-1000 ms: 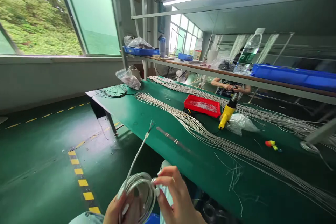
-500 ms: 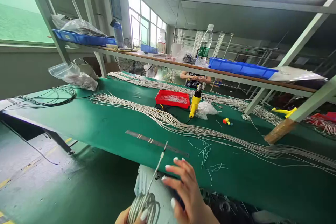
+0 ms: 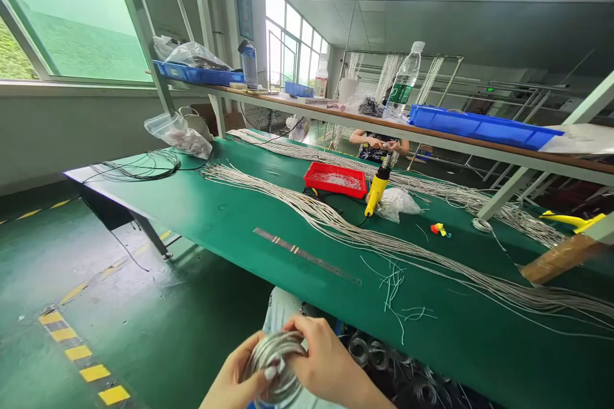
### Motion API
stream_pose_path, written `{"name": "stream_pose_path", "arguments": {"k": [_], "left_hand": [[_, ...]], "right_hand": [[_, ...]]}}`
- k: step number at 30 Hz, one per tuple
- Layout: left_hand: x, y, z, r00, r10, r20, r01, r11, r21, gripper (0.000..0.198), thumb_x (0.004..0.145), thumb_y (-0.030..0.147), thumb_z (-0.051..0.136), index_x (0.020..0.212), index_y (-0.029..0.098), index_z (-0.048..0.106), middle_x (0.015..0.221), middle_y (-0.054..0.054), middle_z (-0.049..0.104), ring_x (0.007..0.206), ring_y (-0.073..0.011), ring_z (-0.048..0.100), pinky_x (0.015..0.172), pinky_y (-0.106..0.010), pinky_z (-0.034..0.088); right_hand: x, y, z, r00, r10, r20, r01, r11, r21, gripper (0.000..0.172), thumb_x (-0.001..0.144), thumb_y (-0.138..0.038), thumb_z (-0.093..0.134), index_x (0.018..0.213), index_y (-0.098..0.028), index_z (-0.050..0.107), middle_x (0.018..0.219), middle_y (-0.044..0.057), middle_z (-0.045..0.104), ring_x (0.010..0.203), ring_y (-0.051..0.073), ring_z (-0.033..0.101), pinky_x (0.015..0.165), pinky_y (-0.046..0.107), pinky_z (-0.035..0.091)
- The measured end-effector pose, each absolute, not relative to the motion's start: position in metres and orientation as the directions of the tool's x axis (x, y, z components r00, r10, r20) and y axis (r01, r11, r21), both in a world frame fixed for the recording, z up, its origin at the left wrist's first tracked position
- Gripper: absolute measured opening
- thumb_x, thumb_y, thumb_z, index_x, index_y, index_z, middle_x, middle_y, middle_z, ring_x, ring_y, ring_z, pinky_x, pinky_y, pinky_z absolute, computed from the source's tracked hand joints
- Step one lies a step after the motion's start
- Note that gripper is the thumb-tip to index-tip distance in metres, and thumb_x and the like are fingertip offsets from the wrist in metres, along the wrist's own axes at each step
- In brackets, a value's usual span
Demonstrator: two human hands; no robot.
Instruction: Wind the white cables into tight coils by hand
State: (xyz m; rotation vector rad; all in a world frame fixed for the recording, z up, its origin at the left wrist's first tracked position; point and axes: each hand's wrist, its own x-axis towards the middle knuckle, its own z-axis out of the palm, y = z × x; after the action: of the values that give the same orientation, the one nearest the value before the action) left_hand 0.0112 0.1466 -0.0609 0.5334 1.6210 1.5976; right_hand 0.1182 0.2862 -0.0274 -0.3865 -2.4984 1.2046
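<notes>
A coil of grey-white cable (image 3: 268, 351) is held up in front of my lap, below the table's near edge. My left hand (image 3: 235, 374) is closed round its left side, the thumb lying across the loops. On the upper right of the coil, my right hand (image 3: 319, 358) is closed, its fingers curled over the loops and partly hidden. The cable's loose end does not show. Beyond my hands, a metal ruler (image 3: 307, 255) lies on the green tabletop (image 3: 230, 217). To its right are several cut bits of thin white tubing (image 3: 393, 284).
A long bundle of pale cables (image 3: 330, 217) runs across the table. Behind it are a red tray (image 3: 336, 179) and a yellow heat gun (image 3: 377, 193). A shelf with a bottle (image 3: 405, 80) and blue trays spans above. More coils (image 3: 378, 354) lie under the table. A person works opposite.
My right hand has come down from beside the coil onto it, its spread fingers now closed. The cable end that stuck up is out of sight. The view has swung left.
</notes>
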Motion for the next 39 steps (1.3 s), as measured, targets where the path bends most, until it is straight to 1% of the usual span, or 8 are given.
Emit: {"name": "stream_pose_path", "arguments": {"k": [4, 10, 14, 17, 21, 25, 35, 39], "left_hand": [[0.012, 0.158, -0.062, -0.660, 0.744, -0.106, -0.032, 0.113, 0.993, 0.025, 0.079, 0.042, 0.068, 0.086, 0.019, 0.062, 0.074, 0.002, 0.062, 0.070, -0.0161, 0.053, 0.067, -0.024, 0.041], [0.021, 0.164, -0.068, -0.637, 0.769, -0.052, 0.100, 0.150, 0.984, 0.054, 0.081, 0.066, 0.055, 0.108, 0.020, 0.056, 0.077, -0.002, 0.068, 0.070, -0.0209, 0.061, 0.065, -0.026, 0.045], [0.016, 0.169, -0.074, -0.728, 0.671, -0.141, 0.122, 0.328, 0.937, 0.051, 0.088, 0.068, 0.038, 0.100, 0.023, 0.057, 0.055, 0.004, 0.056, 0.052, -0.0181, 0.052, 0.055, -0.026, 0.043], [0.007, 0.172, -0.080, -0.738, 0.661, -0.137, 0.146, 0.354, 0.924, 0.047, 0.087, 0.067, 0.040, 0.096, 0.025, 0.060, 0.057, 0.004, 0.059, 0.049, -0.0163, 0.052, 0.055, -0.025, 0.045], [-0.006, 0.173, -0.092, -0.719, 0.681, -0.142, 0.174, 0.374, 0.911, 0.050, 0.077, 0.068, 0.051, 0.098, 0.025, 0.067, 0.076, -0.002, 0.071, 0.054, -0.0171, 0.060, 0.051, -0.024, 0.045], [-0.012, 0.175, -0.098, -0.744, 0.640, -0.191, 0.116, 0.405, 0.907, 0.056, 0.077, 0.067, 0.052, 0.106, 0.021, 0.067, 0.062, -0.001, 0.067, 0.050, -0.0181, 0.059, 0.052, -0.025, 0.047], [-0.015, 0.180, -0.075, -0.738, 0.601, -0.308, -0.146, 0.304, 0.941, 0.078, 0.066, 0.086, 0.053, 0.106, 0.019, 0.061, 0.058, 0.007, 0.044, 0.053, -0.0150, 0.043, 0.055, -0.028, 0.054], [-0.018, 0.178, -0.074, -0.753, 0.574, -0.321, -0.210, 0.253, 0.944, 0.078, 0.061, 0.086, 0.058, 0.103, 0.020, 0.060, 0.068, 0.004, 0.051, 0.061, -0.0150, 0.045, 0.053, -0.023, 0.051]], "right_hand": [[0.110, 0.281, -0.053, -0.871, 0.470, 0.139, 0.237, 0.652, -0.720, 0.033, 0.074, -0.006, 0.055, 0.100, -0.022, 0.067, 0.092, 0.007, 0.076, 0.085, 0.028, 0.072, 0.073, 0.033, 0.053], [0.103, 0.279, -0.065, -0.832, 0.548, 0.088, 0.268, 0.536, -0.801, 0.033, 0.080, 0.000, 0.047, 0.097, -0.020, 0.067, 0.091, 0.007, 0.074, 0.088, 0.025, 0.071, 0.078, 0.033, 0.053], [0.108, 0.284, -0.061, -0.889, 0.452, 0.076, 0.179, 0.496, -0.849, 0.026, 0.088, -0.016, 0.056, 0.111, -0.020, 0.067, 0.106, 0.008, 0.073, 0.101, 0.024, 0.069, 0.087, 0.031, 0.054], [0.122, 0.301, -0.063, -0.949, 0.311, 0.056, 0.125, 0.532, -0.837, 0.048, 0.094, -0.034, 0.057, 0.140, -0.019, 0.051, 0.134, 0.009, 0.063, 0.125, 0.022, 0.059, 0.104, 0.029, 0.047], [0.160, 0.351, -0.074, -0.780, 0.623, 0.053, 0.486, 0.657, -0.576, 0.031, 0.103, -0.034, 0.039, 0.125, -0.026, 0.059, 0.120, 0.002, 0.069, 0.111, 0.014, 0.065, 0.094, 0.020, 0.051], [0.213, 0.400, -0.098, -0.447, 0.892, 0.062, 0.834, 0.441, -0.331, 0.027, 0.099, -0.026, 0.040, 0.108, -0.011, 0.060, 0.105, 0.020, 0.067, 0.097, 0.034, 0.068, 0.080, 0.044, 0.055], [0.242, 0.403, -0.138, -0.288, 0.943, 0.167, 0.955, 0.297, -0.028, 0.026, 0.099, -0.014, 0.042, 0.086, -0.015, 0.064, 0.086, 0.016, 0.069, 0.083, 0.030, 0.072, 0.062, 0.035, 0.049], [0.238, 0.406, -0.141, -0.263, 0.951, 0.162, 0.964, 0.266, 0.006, 0.024, 0.100, -0.012, 0.045, 0.084, -0.013, 0.064, 0.085, 0.009, 0.069, 0.082, 0.023, 0.071, 0.060, 0.030, 0.050]]}}
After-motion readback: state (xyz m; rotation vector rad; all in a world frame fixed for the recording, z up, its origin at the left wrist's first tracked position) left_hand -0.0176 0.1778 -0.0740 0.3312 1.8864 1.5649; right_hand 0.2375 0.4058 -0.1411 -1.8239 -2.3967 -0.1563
